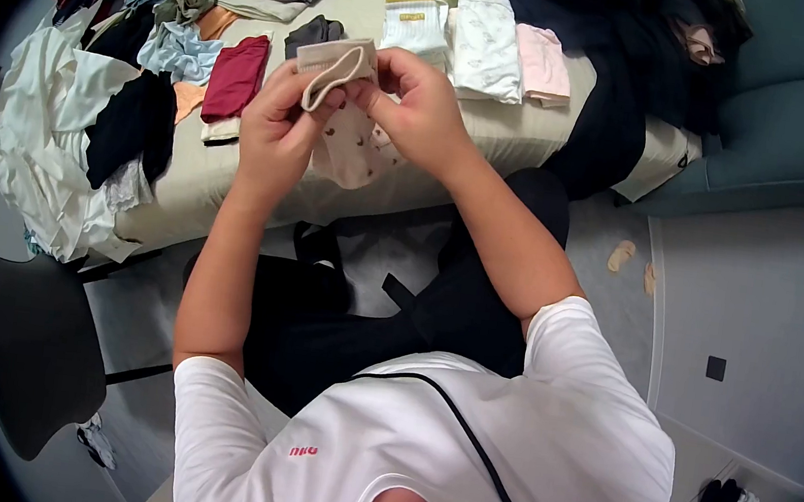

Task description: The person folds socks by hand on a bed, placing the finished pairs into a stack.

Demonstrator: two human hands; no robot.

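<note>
Between both hands hangs a pair of pale cream socks (347,146) with small dark spots, held by the ribbed cuffs above the front edge of the bed. My left hand (283,123) is closed on the left side of the cuffs, its fingertips at the folded opening. On the right side, my right hand (416,109) pinches the cuff between thumb and fingers. A small dark folded item (314,33) lies just behind the hands. Left of them is a folded dark red cloth (236,78).
Folded white patterned cloth (488,48), a pink one (544,66) and a packet (415,26) lie on the bed (515,130). Loose clothes pile up at left and far right. A dark chair (34,348) stands at left, a teal sofa (781,145) at right.
</note>
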